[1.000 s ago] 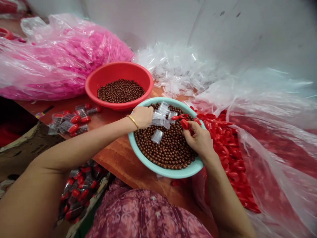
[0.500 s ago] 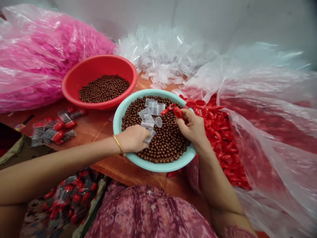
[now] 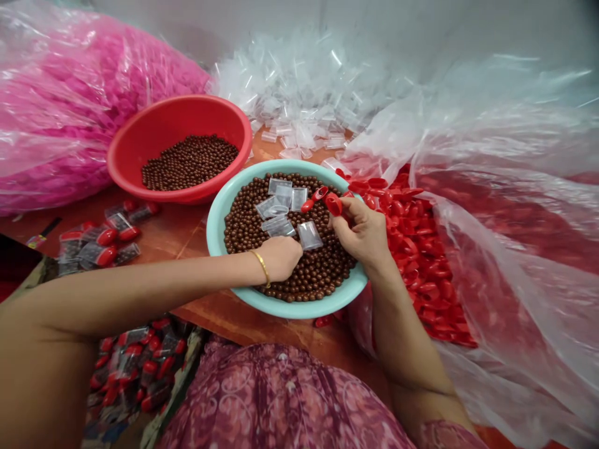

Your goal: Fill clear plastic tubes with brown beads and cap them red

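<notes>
We are pinching a red cap (image 3: 334, 204) between thumb and fingers of our right hand (image 3: 362, 234), over the right side of the pale blue bowl (image 3: 299, 310). Our left hand (image 3: 281, 259) is curling low over the brown beads (image 3: 325, 271), right beside a clear case (image 3: 311, 237) that is lying between both hands (we cannot tell whether the hidden fingertips are gripping it). The bowl is resting on the bench (image 3: 210, 317).

Soft, dim light in here
Glare on the pink bag (image 3: 93, 81); the clear heap (image 3: 299, 87) blurs; shadow below the bench (image 3: 215, 315).
</notes>
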`<state>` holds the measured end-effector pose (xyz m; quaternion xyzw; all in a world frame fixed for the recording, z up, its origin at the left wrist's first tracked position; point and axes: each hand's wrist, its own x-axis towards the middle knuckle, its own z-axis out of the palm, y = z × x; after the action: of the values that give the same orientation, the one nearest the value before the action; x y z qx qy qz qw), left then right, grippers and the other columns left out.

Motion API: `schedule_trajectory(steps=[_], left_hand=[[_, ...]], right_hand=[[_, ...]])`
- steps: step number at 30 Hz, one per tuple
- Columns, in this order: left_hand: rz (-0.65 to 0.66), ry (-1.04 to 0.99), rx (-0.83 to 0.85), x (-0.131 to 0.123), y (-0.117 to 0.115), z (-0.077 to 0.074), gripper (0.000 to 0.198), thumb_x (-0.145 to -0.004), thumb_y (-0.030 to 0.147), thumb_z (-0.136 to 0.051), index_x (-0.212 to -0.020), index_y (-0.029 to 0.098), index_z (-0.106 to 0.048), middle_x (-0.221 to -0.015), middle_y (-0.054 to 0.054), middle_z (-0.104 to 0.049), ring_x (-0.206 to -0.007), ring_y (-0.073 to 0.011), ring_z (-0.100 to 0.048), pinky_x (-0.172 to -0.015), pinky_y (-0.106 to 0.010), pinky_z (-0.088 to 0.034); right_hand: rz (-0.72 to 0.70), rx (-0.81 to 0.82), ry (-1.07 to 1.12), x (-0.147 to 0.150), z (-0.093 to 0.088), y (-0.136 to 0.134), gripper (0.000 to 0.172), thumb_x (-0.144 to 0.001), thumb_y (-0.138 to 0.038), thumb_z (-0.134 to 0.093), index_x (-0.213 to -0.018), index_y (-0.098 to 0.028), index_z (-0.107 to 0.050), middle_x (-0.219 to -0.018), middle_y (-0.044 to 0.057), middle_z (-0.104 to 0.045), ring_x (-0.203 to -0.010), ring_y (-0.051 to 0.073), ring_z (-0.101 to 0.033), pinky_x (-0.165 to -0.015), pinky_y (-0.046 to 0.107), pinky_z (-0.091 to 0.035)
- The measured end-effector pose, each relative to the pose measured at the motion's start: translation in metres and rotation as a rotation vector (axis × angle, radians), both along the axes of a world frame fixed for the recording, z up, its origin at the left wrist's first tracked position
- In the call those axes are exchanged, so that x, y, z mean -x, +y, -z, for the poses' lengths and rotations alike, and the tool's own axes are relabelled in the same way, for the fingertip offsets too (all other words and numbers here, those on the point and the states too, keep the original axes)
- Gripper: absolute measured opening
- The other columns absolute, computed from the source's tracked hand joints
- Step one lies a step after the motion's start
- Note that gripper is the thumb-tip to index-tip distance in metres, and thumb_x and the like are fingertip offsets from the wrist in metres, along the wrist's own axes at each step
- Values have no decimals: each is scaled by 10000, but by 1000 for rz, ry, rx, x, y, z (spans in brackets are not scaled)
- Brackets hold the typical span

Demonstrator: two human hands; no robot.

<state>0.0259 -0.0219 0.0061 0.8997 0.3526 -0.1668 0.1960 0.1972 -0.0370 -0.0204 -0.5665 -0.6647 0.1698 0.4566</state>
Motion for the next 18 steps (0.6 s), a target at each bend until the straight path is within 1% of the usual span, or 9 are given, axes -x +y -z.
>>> schedule_trajectory(steps=[3,5,7,9,10,11,13,15,18], left_hand=[[-150,-119,60,-16,13,14,222,-735,104,-515,-901,49,-652,-931,-197,-676,-948,-311,-640,-811,-366,-506],[-255,-235,140,-18,18,18,228,-733,139,-548,-932,67,-635,-924,-148,-681,-911,-266,-643,-803,-339,-506],[-422,-448,340,-14,20,18,247,-723,127,-574,-965,92,-605,-892,-83,-680,-839,-194,-642,-784,-305,-508],[-595,-706,627,-6,18,14,263,-696,73,-597,-956,107,-578,-858,-33,-669,-784,-128,-626,-791,-279,-500],[-641,-805,750,-2,16,11,258,-686,50,-604,-934,113,-571,-839,-14,-662,-769,-104,-617,-805,-270,-493],[-665,-879,841,3,15,9,249,-674,34,-615,-904,117,-567,-822,0,-655,-763,-87,-608,-825,-265,-484],[-688,-967,930,10,12,4,227,-666,34,-641,-864,120,-567,-804,10,-644,-766,-75,-596,-860,-265,-466],[-700,-1013,965,15,10,3,215,-685,71,-654,-880,116,-574,-822,0,-641,-775,-80,-592,-869,-278,-461],[-675,-1070,966,18,10,5,242,-700,107,-657,-926,107,-572,-863,-20,-638,-794,-93,-591,-849,-287,-471]], right_hand=[[14,6,29,0,-1,-1,167,-792,-226,-481,-894,-201,-610,-677,-13,-592,-572,117,-512,-563,253,-423],[28,14,52,0,-2,-1,162,-793,-235,-480,-888,-202,-606,-678,-13,-587,-584,121,-519,-562,253,-428],[32,29,80,0,-4,0,153,-792,-237,-481,-881,-202,-601,-662,-17,-576,-571,118,-512,-545,250,-422],[40,35,109,-1,-4,0,145,-788,-238,-490,-882,-198,-594,-636,-25,-558,-541,110,-489,-522,244,-408],[51,36,119,0,-5,0,139,-786,-243,-497,-879,-197,-590,-619,-30,-545,-523,106,-473,-508,242,-398],[68,37,122,0,-5,0,133,-784,-251,-505,-873,-196,-587,-603,-35,-528,-507,102,-453,-496,239,-386],[105,28,119,0,-6,-1,129,-773,-276,-528,-856,-197,-587,-595,-40,-511,-501,97,-429,-488,236,-374],[95,28,145,-1,-6,-2,150,-761,-298,-540,-860,-199,-595,-616,-34,-518,-520,100,-437,-495,237,-380],[28,62,301,-1,-7,-2,232,-793,-358,-482,-906,-199,-608,-608,-31,-506,-484,96,-423,-453,232,-362]])
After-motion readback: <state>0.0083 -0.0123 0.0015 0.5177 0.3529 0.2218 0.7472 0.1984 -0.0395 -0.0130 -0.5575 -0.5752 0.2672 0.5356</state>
